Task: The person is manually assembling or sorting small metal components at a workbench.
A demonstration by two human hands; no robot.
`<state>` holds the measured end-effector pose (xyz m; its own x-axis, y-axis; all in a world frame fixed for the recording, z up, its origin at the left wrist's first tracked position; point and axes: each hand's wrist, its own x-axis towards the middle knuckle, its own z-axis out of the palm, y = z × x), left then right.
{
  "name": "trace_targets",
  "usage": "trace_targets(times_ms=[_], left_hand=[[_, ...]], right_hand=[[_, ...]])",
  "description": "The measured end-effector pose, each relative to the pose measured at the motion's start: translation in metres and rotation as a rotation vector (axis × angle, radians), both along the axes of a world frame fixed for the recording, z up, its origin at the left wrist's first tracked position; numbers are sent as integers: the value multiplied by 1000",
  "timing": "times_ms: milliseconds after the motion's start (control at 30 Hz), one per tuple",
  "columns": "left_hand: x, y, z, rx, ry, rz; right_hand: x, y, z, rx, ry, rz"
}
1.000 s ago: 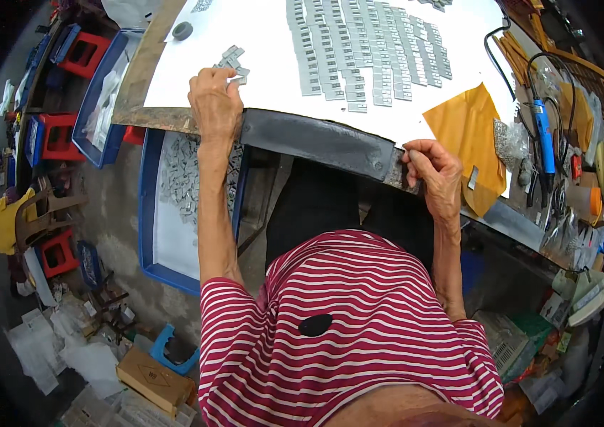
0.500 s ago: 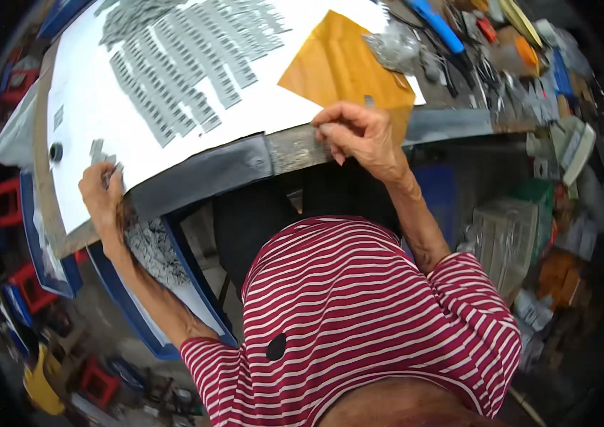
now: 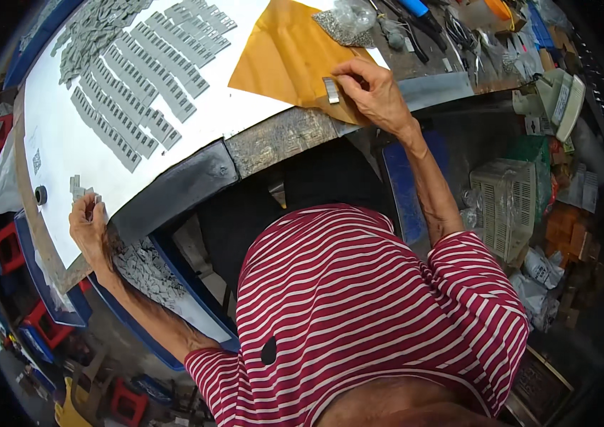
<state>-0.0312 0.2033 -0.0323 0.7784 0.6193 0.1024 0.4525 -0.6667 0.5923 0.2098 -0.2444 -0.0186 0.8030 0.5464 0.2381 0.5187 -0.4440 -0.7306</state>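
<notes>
My right hand rests on an orange-yellow envelope at the table's near edge, its fingertips pinching a small grey metal piece. My left hand sits at the left end of the white sheet, fingers closed over a small pile of grey pieces. Rows of many grey metal pieces lie across the white sheet between both hands.
A blue tray with loose grey pieces sits below the table at my left. A clear bag of small parts, a blue-handled tool and clutter lie at the far right. A small black ring lies near my left hand. Boxes and crates stand on the floor.
The view has swung left and tilted. My right hand has moved from the table's dark edge onto the orange envelope with a grey piece. My left hand has stayed at the small pile.
</notes>
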Motion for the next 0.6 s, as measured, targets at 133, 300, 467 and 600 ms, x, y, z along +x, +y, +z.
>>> trace_targets(times_ms=[133, 300, 467, 600], left_hand=[[-1, 0, -2, 42, 9, 4], [1, -27, 11, 65, -141, 84], [6, -50, 24, 17, -265, 136], [8, -70, 39, 107, -278, 134]], right_hand=[[3, 5, 4, -97, -201, 74], [8, 7, 2, -127, -390, 180], [9, 11, 4, -220, -452, 232], [12, 11, 1, -314, -529, 272]])
